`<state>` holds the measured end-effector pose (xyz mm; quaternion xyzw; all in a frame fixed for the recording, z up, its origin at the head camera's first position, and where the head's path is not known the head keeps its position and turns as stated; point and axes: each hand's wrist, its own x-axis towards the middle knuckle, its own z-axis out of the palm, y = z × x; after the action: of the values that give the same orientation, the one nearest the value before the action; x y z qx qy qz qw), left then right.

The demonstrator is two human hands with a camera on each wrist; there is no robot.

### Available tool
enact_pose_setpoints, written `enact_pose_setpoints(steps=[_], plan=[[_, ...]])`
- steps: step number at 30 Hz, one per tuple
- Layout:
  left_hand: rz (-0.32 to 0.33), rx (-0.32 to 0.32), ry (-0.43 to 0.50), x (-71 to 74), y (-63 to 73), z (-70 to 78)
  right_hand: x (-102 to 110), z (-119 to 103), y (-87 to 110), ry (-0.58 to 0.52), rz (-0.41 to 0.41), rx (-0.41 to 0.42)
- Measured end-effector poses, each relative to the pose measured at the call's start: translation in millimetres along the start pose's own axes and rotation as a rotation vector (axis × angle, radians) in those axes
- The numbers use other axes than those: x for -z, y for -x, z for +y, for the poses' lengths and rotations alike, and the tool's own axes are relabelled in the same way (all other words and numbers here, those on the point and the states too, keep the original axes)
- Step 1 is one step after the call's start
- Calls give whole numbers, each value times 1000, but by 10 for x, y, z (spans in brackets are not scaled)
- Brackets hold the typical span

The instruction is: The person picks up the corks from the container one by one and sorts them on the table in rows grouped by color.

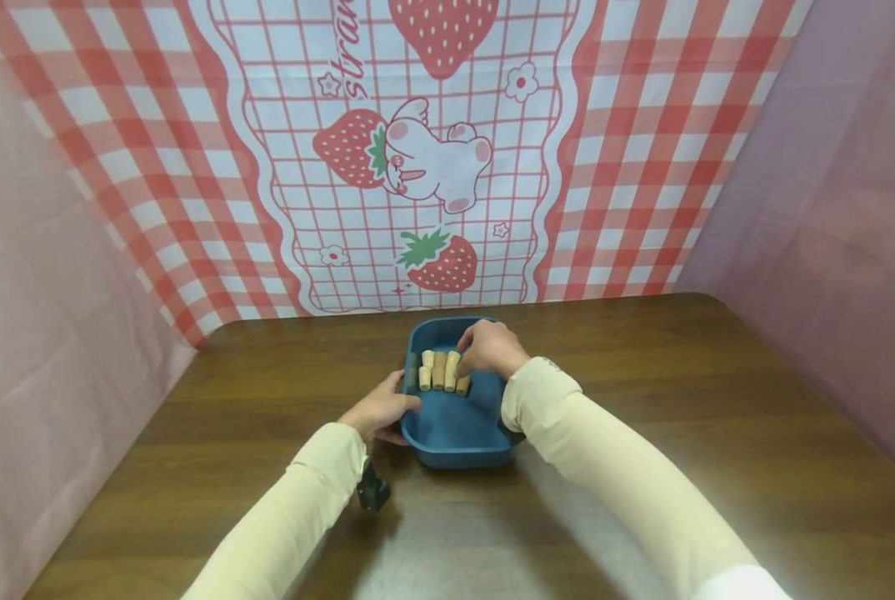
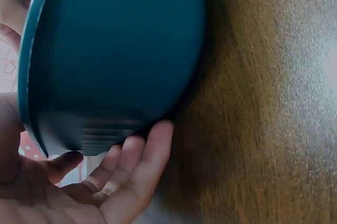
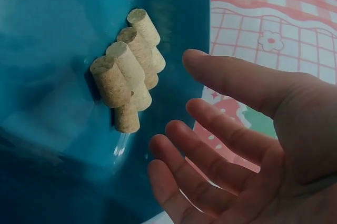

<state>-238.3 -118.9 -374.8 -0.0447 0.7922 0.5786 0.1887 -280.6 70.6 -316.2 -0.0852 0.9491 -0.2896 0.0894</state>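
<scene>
A blue plastic bin [image 1: 453, 422] sits on the wooden table. Inside it, against its left wall, several cork stoppers [image 1: 438, 372] lie side by side in two short rows; light and darker corks [image 3: 125, 69] mix in the right wrist view. My left hand [image 1: 382, 408] grips the bin's left side, thumb over the rim and fingers against the outer wall [image 2: 116, 40], low near the tabletop. Over the bin's far right part is my right hand [image 1: 492, 348], its fingertips near the corks. Its thumb and fingers [image 3: 210, 155] are spread apart with nothing between them.
The brown wooden table [image 1: 282, 358] extends around the bin. A red-and-white checked cloth [image 1: 447, 167] with strawberries hangs behind it, and pink curtains [image 1: 57, 333] stand at both sides. A black wrist camera [image 1: 372, 490] is under the left wrist.
</scene>
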Motion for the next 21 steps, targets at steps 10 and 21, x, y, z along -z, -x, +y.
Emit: enact_pose_setpoints(steps=[10, 21], plan=[[-46, 24, 6, -9, -14, -17, -63, -19, -28, 33, -41, -61], [-104, 51, 15, 10, -34, -23, -95, -46, -76, 150, -59, -17]])
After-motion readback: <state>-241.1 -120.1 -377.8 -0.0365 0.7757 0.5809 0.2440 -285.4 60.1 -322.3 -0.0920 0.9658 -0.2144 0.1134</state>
